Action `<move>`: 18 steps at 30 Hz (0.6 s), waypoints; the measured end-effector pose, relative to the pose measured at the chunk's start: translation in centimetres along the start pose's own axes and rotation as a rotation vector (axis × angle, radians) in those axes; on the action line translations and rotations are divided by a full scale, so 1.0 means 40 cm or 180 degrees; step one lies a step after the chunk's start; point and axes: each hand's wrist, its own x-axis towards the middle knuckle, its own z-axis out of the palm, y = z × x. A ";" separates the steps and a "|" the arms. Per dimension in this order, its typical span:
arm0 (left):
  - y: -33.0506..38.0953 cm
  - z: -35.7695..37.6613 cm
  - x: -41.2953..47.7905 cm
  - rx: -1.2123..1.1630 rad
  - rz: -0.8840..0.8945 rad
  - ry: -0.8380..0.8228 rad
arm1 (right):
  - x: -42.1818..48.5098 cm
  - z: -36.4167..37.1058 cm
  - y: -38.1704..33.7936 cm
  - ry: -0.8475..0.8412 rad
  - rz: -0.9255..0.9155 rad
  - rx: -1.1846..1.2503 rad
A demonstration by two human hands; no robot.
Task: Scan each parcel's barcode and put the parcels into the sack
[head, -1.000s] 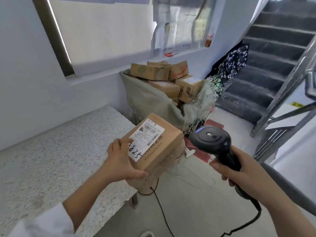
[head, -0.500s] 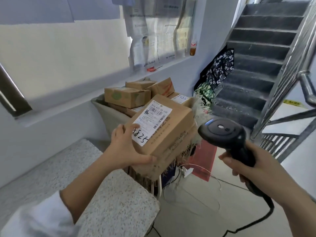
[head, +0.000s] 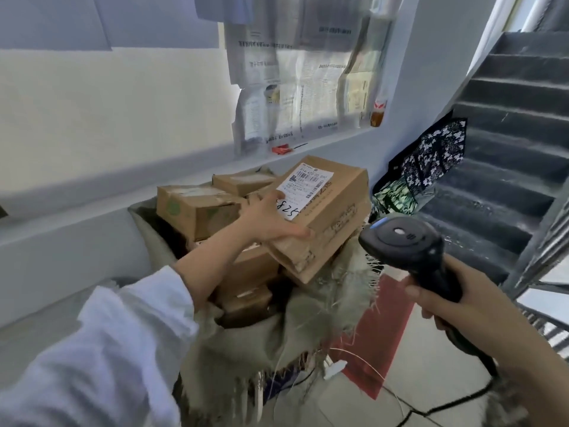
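Note:
My left hand (head: 268, 217) grips a brown cardboard parcel (head: 329, 211) by its near left edge, thumb along the front side. The parcel bears a white label with a barcode and the handwritten number 8825. It is tilted and held over the mouth of a grey-green woven sack (head: 295, 322), above the sack's right part. Several other brown parcels (head: 197, 204) are stacked inside the sack. My right hand (head: 468, 306) grips the handle of a black corded barcode scanner (head: 403, 241), to the right of the parcel.
A window ledge (head: 184, 174) with papers taped above it runs behind the sack. A patterned bag (head: 431, 155) leans at the foot of grey stairs (head: 508, 118) on the right, with a metal railing (head: 551, 241) beside them. A red mat (head: 381, 328) and cables lie on the floor.
My left hand has carried the parcel forward, away from the speckled table and over the sack. The view has moved closer to the sack. The scanner stays at the right.

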 end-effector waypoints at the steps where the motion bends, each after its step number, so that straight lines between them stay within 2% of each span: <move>1: 0.022 0.016 0.045 0.0104 -0.0027 0.0022 | 0.030 -0.015 0.015 -0.0037 -0.0034 -0.0030; 9: 0.057 0.102 0.251 0.0728 -0.0476 -0.0096 | 0.204 -0.099 0.106 -0.0315 -0.0157 -0.0160; 13: 0.070 0.118 0.299 0.0884 -0.0372 0.0011 | 0.250 -0.112 0.139 -0.0399 -0.0154 -0.0102; 18: 0.091 0.182 0.305 0.0798 -0.0070 0.0512 | 0.286 -0.122 0.166 -0.0454 -0.0182 -0.0181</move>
